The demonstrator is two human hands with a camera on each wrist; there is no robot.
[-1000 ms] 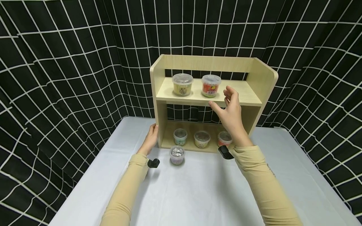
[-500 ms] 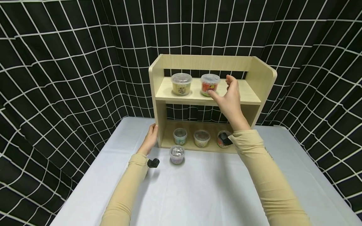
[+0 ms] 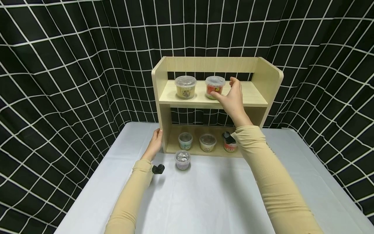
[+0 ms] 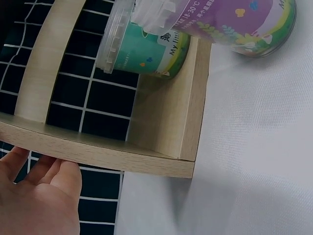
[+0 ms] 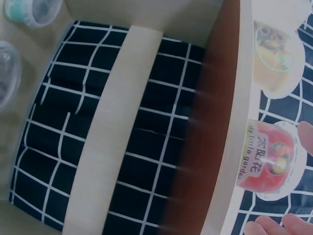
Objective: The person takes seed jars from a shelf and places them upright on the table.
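Observation:
My right hand (image 3: 233, 100) reaches to the upper shelf, thumb and fingers spread around the red-labelled clear plastic tub (image 3: 214, 89). The thumb overlaps the tub's lower front; in the right wrist view a gap shows between the fingertips (image 5: 279, 226) and the tub. A yellow-labelled tub (image 3: 185, 87) stands to its left on the same board. Down at the left, my left hand (image 3: 153, 145) rests its fingers against the outer side panel of the wooden shelf unit (image 3: 163, 113). A purple-labelled tub (image 4: 234, 22) stands on the table just before the unit.
On the lower board are a teal tub (image 3: 185, 143), another yellow tub (image 3: 207, 144) and another red tub (image 3: 230, 148), partly hidden by the right wrist's black camera (image 3: 228, 137). A white cloth covers the table (image 3: 198, 201). Black gridded curtains (image 3: 73, 81) surround it.
My right hand has risen from below the upper board's front edge to the red tub's right side, its thumb now over the tub's front. The left hand stays at the panel.

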